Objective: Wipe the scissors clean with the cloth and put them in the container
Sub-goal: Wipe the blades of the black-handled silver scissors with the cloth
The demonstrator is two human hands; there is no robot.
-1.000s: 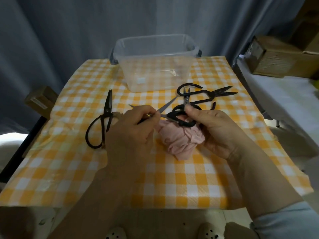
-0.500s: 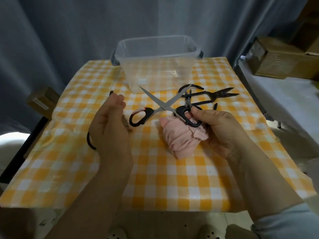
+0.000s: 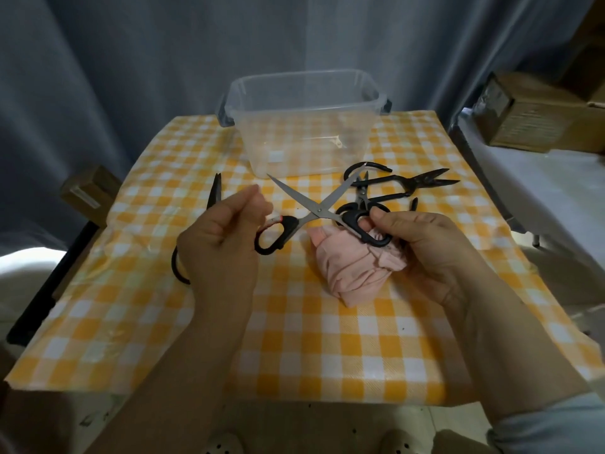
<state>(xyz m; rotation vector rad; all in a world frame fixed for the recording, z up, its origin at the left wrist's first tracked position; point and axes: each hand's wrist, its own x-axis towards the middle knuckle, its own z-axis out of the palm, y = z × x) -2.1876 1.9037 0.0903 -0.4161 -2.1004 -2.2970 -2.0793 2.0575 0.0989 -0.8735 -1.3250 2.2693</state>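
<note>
Silver-bladed scissors [image 3: 319, 209] with black handles are spread wide open above the yellow checked table [image 3: 327, 339], blades pointing at the clear plastic container [image 3: 262, 142]. My left hand [image 3: 222, 237] grips the taped left handle. My right hand [image 3: 425, 244] pinches the right handle with its thumb and also holds the bunched pink cloth [image 3: 347, 273] against the palm. The container stands at the table's far edge and looks empty.
Black scissors [image 3: 214, 194] lie at the left, partly hidden behind my left hand. Black iron scissors [image 3: 409, 185] and a small pair [image 3: 361, 191] lie right of the container. A cardboard box [image 3: 530, 116] sits on a white surface at right, a small box [image 3: 88, 191] at left.
The silver scissors went from nearly closed to spread wide. My left hand left the blade, drew back, then took the left handle. My right hand kept its hold on handle and cloth.
</note>
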